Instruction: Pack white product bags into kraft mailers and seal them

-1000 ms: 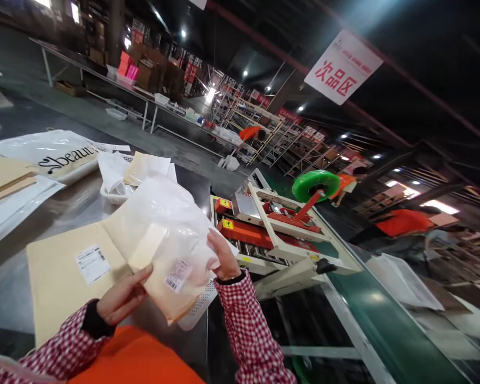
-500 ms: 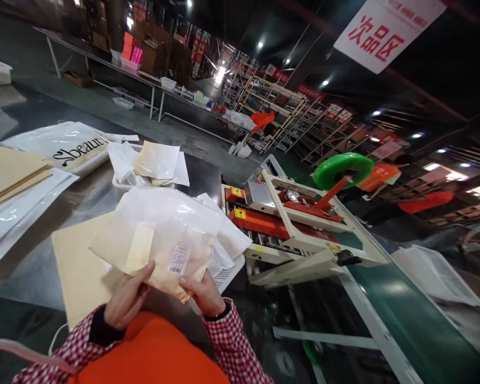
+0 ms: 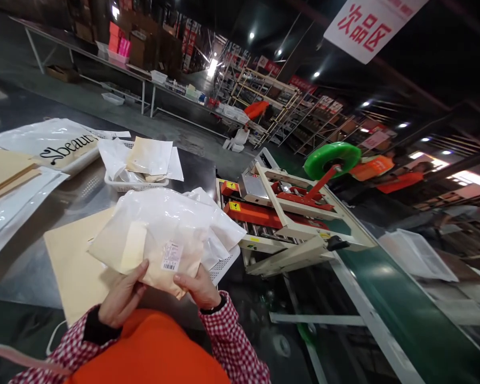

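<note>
A translucent plastic mailing bag is held up in front of me, with something pale inside it. On its face is a white barcode label; a cream strip shows to the left of that. My left hand grips the bag's lower left edge, thumb on top. At the lower right corner, my right hand pinches it with the thumb over the front. Beneath lies a tan padded envelope on the dark table. Behind the bag, a white basket with white plastic bags is partly hidden.
Another white basket holds several mailers. To the left are stacked envelopes and a large printed white bag. A sealing machine with a green tape roll stands right, beside a green conveyor. People in orange are farther off.
My view has turned slightly to the right, so the surroundings sit farther left. Both hands keep hold of the mailing bag, which has barely moved.
</note>
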{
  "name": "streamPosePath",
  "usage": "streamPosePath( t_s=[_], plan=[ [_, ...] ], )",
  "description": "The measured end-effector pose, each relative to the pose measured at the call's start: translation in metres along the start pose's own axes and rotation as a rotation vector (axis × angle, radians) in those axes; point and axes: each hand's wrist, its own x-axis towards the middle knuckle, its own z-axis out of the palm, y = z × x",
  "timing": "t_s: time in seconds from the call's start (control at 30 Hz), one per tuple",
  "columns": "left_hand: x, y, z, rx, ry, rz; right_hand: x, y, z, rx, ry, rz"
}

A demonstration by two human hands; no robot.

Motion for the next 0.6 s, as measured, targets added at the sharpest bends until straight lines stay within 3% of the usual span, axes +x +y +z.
streamPosePath(
  t_s=[0.23, 0.4, 0.6],
  plan=[
    [-0.008, -0.001, 0.000, -0.077, 0.010, -0.041, -0.007, -0.004, 0.005, 0.033, -0.009, -0.003],
    [-0.021, -0.006, -0.003, -0.335, 0.053, -0.105, -0.013, -0.004, 0.012, -0.009, -0.028, 0.028],
    [-0.036, -0.007, -0.019, -0.421, 0.077, -0.108, -0.017, 0.002, 0.028, -0.076, -0.083, 0.038]
  ],
)
